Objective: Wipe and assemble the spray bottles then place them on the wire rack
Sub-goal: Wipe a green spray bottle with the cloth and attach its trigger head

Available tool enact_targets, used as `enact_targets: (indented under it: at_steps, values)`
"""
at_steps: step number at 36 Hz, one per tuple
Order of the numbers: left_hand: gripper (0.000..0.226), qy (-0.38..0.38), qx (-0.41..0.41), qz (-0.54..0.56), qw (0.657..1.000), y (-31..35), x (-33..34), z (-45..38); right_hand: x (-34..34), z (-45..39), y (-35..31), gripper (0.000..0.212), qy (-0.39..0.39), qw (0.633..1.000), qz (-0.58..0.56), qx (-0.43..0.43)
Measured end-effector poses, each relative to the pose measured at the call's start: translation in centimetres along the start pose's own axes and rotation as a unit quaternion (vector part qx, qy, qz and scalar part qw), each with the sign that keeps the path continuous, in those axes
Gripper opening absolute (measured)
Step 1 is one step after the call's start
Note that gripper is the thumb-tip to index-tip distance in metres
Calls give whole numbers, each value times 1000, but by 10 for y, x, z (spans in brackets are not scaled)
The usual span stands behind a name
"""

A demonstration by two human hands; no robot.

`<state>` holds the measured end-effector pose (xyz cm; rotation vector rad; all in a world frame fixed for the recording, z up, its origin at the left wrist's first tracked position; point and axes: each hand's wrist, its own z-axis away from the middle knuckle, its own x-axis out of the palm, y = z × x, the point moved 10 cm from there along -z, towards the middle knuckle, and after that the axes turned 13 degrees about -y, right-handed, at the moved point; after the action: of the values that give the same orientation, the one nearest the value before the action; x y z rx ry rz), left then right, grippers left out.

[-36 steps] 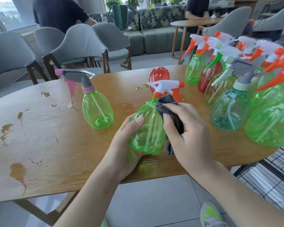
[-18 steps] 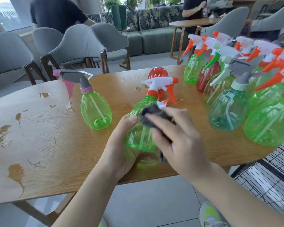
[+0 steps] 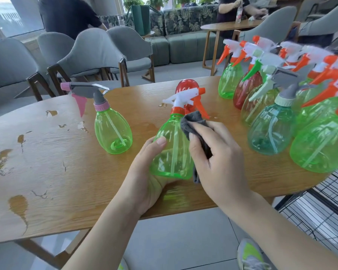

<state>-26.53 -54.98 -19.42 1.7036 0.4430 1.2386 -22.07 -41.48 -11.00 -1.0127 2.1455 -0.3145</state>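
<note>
Leaning over the tabletop (image 3: 47,172), the clear green bottle (image 3: 170,152) carried a white sprayer with an orange collar. The left hand (image 3: 144,176) cupped its base in a narrow grip; the right hand (image 3: 219,158) pressed a gray cloth (image 3: 193,121) against its side.

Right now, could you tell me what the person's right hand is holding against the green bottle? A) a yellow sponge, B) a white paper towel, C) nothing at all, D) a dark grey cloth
D: the right hand grips a dark grey cloth pressed to the shoulder of the green bottle, which the left hand holds from below.
</note>
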Motion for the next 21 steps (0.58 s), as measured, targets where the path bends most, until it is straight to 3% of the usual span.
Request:
enact_targets:
  at_steps: [4,8,11,14,21]
  values:
    - [40,-16,-7,17,1000,-3,6,-3,3,5,-11,25,-6,998,-9,-54]
    - [52,-28,-23,72,997,-5,9,0,15,23,-43,20,-35,981,29,-190]
    - [56,-40,-42,84,995,-7,8,2,21,31,-50,21,-49,970,47,-233]
    - [55,-46,-27,76,996,-2,9,2,20,28,-44,23,-49,975,42,-210]
    - [49,-56,17,41,997,7,8,-1,11,5,-13,34,-15,998,-55,-38]
